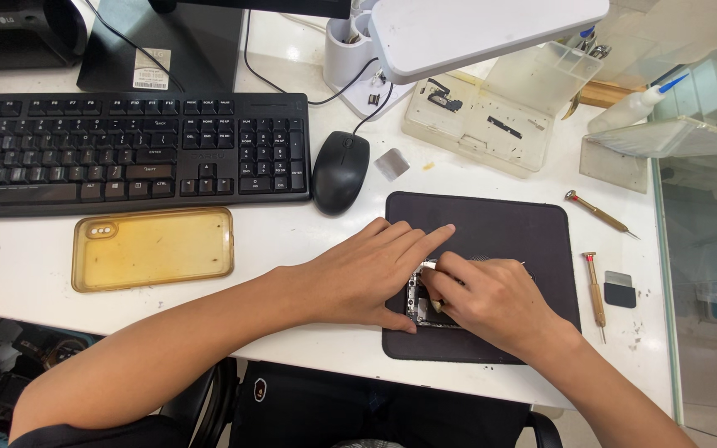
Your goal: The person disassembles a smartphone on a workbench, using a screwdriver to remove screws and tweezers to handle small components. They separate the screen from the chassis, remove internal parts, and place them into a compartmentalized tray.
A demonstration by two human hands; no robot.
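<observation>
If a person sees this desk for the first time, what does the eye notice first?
First, the two hands meet at the centre: the left hand and the right hand cover a small circuit board on a dark mat. Next, a yellowed clear phone case lies to the left, below the black keyboard. Two screwdrivers rest right of the mat.

On the dark work mat (508, 224), the left hand (358, 274) lies flat over an opened phone (419, 300), fingers extended. The right hand (491, 299) pinches a thin metal tool (430, 265) against it. Two screwdrivers (595, 289) lie right of the mat; a yellowed phone case (153, 247) lies left.
</observation>
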